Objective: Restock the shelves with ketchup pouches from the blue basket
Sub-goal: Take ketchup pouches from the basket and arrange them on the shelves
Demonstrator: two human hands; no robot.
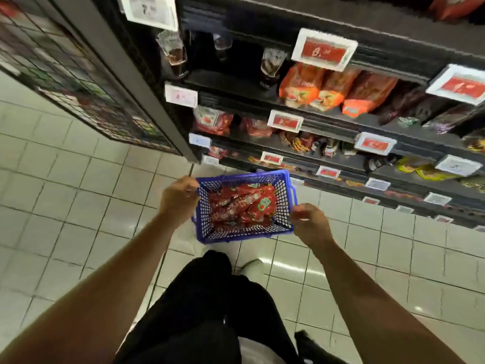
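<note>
Because the blue basket (207,227) hung between two hands at its opposite sides, low over the tiled floor (65,185) in front of the shelves (328,122), the likeliest mishap looked like a tilt: if one hand let go or dropped ahead of the other, the basket could tip and slide its ketchup pouches (244,206) out. The pouches lay heaped loose inside (red, slick-looking, none stacked flat), so they would probably shift easily. A second risk was the basket's far rim catching the lowest shelf edge, which sat just beyond it.

The left hand (178,198) was curled round the left rim near the far corner, knuckles up, fingers hooked over the edge. The right hand (309,222) was at the near right corner, fingers bent in toward the rim; whether it gripped the plastic or only touched it could not be told. Both arms reached straight down and forward, elbows nearly extended, above the person's dark trousers (204,311).
</note>
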